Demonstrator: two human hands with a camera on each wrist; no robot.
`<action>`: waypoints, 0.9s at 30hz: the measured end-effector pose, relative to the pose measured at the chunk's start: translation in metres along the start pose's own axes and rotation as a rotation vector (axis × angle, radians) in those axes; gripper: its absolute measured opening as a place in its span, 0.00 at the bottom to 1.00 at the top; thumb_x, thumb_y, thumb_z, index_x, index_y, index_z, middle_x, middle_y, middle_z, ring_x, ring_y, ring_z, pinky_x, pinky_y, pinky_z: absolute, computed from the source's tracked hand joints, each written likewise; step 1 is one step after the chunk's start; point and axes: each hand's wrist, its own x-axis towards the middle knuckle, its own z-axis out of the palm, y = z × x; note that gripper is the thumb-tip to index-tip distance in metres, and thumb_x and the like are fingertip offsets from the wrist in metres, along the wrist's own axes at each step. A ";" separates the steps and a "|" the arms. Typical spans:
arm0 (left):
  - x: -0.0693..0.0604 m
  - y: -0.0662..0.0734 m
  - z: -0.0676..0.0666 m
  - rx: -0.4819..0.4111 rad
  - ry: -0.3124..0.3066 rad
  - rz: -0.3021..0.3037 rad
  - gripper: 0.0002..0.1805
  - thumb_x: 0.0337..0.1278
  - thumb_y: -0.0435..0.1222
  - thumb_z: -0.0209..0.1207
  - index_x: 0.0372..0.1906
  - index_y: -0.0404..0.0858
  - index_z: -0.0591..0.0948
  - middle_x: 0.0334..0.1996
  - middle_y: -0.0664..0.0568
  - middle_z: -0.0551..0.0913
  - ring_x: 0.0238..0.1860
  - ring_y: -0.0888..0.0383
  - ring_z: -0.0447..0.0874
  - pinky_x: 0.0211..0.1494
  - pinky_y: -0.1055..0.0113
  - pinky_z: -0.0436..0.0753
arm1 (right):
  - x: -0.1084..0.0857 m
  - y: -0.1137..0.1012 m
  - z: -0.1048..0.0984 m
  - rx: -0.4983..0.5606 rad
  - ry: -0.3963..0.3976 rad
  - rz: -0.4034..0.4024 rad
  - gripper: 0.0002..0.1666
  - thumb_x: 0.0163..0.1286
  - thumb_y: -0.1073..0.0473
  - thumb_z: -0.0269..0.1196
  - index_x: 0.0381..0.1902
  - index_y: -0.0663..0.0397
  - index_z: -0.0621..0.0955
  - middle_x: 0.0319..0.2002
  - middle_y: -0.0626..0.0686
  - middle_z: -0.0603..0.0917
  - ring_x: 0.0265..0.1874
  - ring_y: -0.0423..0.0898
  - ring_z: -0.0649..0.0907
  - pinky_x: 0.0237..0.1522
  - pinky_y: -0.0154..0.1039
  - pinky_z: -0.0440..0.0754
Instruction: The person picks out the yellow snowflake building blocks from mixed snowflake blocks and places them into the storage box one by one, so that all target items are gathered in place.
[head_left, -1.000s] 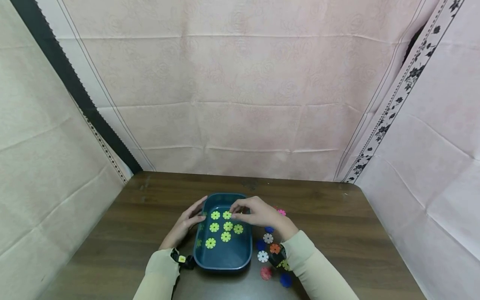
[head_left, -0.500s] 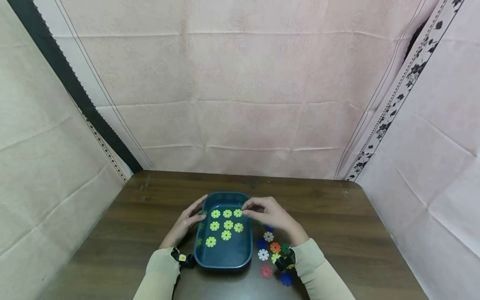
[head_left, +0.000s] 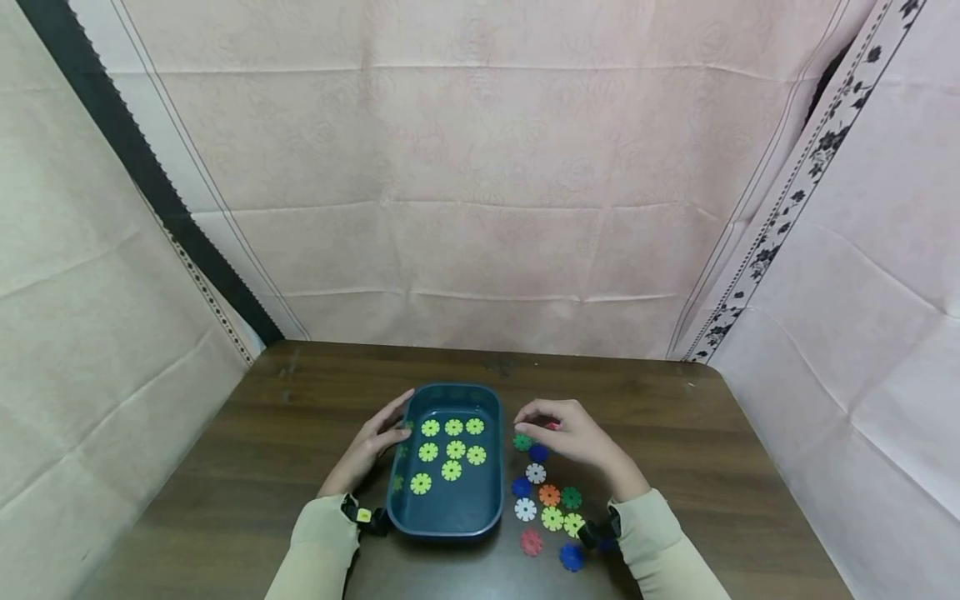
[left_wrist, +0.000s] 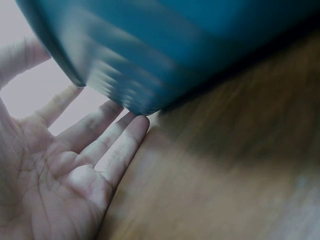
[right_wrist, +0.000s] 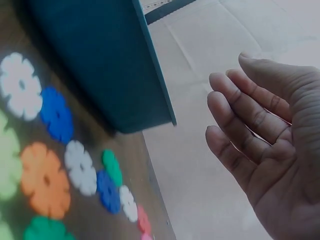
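A dark blue-green tray (head_left: pixel 446 523) holds several yellow-green notched discs (head_left: pixel 456 450), flower-shaped and laid in rough rows. At its left side my left hand (head_left: pixel 367 446) touches the outer wall with straight fingers, as the left wrist view shows; the thumb lies at the rim. To the right of the tray my right hand (head_left: pixel 566 429) hovers with bent, loose fingers. Nothing sits between its thumb and fingers in the right wrist view. Below and near it lie a green disc (head_left: pixel 522 442) and a blue disc (head_left: pixel 537 452); a pink-red piece is partly hidden by the hand.
More notched discs lie loose right of the tray: white (head_left: pixel 526 509), orange (head_left: pixel 550 495), yellow-green (head_left: pixel 552 518), red (head_left: pixel 531 542) and blue (head_left: pixel 572 557). Pale cloth (head_left: pixel 480 208) hangs behind and at both sides of the wooden table (head_left: pixel 675 433).
My right hand has let go of a yellow-green disc at the top right of the rows and moved right, out of the tray. My left hand has stayed at the tray's side.
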 end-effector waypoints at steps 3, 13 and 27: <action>0.000 -0.001 0.000 -0.005 0.002 -0.003 0.35 0.73 0.36 0.55 0.79 0.54 0.60 0.75 0.47 0.63 0.74 0.44 0.59 0.74 0.38 0.54 | -0.011 0.004 -0.005 -0.001 0.005 0.010 0.07 0.74 0.55 0.64 0.45 0.46 0.86 0.41 0.48 0.88 0.39 0.46 0.85 0.43 0.46 0.85; 0.001 0.001 0.002 -0.017 -0.004 0.003 0.35 0.72 0.37 0.56 0.79 0.55 0.60 0.74 0.47 0.65 0.73 0.43 0.60 0.74 0.37 0.54 | -0.060 0.026 -0.015 -0.029 0.005 0.114 0.08 0.74 0.54 0.63 0.45 0.49 0.86 0.39 0.48 0.87 0.37 0.46 0.84 0.39 0.40 0.84; 0.000 0.002 0.002 -0.009 0.015 -0.016 0.35 0.72 0.38 0.57 0.79 0.56 0.61 0.73 0.48 0.65 0.73 0.45 0.61 0.74 0.38 0.55 | -0.123 0.042 0.011 -0.165 0.078 0.025 0.14 0.62 0.62 0.74 0.45 0.50 0.85 0.42 0.50 0.85 0.39 0.51 0.78 0.39 0.42 0.77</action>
